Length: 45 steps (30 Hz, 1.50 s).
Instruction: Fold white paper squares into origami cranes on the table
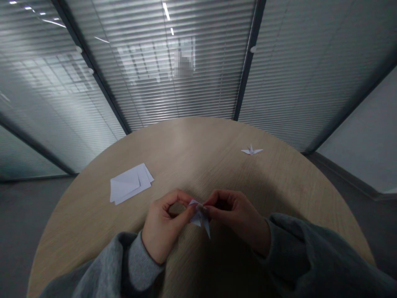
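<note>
Between my two hands is a small piece of folded white paper point(204, 222), with a narrow point hanging down toward me. My left hand point(169, 223) pinches its left side between thumb and fingers. On the other side, my right hand point(237, 215) grips the upper right part with thumb and forefinger; the fingertips hide that part. Farther off to the right, a finished-looking white origami crane point(252, 151) rests on the table with its wings spread.
A few overlapping sheets of white paper point(125, 186) lie at the left of the round wooden table point(192, 153). Beyond the table's curved far edge stand glass panels with blinds point(186, 95) and dark frames. A pale wall point(362, 136) rises at the right.
</note>
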Available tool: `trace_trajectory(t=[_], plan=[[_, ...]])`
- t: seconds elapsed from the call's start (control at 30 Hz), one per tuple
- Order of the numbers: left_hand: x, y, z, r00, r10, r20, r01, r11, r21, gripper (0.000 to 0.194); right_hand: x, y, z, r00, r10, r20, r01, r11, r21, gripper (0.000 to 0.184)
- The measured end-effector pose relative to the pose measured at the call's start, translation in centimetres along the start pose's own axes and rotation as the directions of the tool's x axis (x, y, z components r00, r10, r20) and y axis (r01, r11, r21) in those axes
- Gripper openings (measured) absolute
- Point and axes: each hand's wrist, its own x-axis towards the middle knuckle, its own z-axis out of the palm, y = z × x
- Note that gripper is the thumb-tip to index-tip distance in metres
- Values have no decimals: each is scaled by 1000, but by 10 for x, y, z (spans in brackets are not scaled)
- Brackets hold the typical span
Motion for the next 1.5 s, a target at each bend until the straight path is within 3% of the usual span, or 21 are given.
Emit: trace_trajectory(t=[0.27,0.6,1.2,1.5], plan=[[1,1,1,997,-79,16,80,995,-68,16,0,3,-2,999,-24,23,25,998,-56,24],[1,4,1,995,-98,24,100,992,-76,17,1,0,-2,996,-2,93,5,999,-33,36],[1,6,1,997,-73,22,74,995,-63,18,0,3,-1,991,-97,94,104,991,-78,39],[-1,8,3,999,-42,23,43,996,-78,18,-2,2,1,996,-55,64,62,992,-109,40]])
